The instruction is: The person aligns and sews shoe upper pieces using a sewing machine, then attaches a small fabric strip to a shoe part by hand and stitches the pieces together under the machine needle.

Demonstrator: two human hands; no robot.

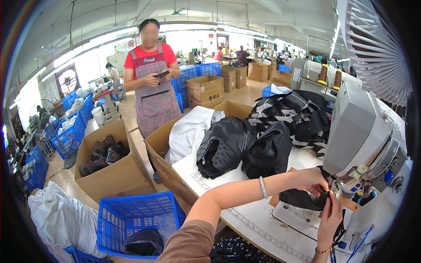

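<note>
A white sack [66, 215] is seen at the lower left of the frame, with a blue basket [136, 210] standing beside it and an open cardboard box [114, 177] placed above. Toward the centre, bundles of black pieces [226, 144] are piled on the white surface [267, 219]. At the right, a black cloth [302, 200] is held under the head of a sewing machine [357, 131]. Its edge is pinched between the fingertips of the left hand [313, 180], reached in from the upper left, and of the right hand [332, 212], raised from below. The cloth's visible spread is laid below the left hand and left of the right; its longer side seems to be run roughly across the frame. Both hands are brought about equally near the machine's needle area, their fingertips almost meeting
</note>
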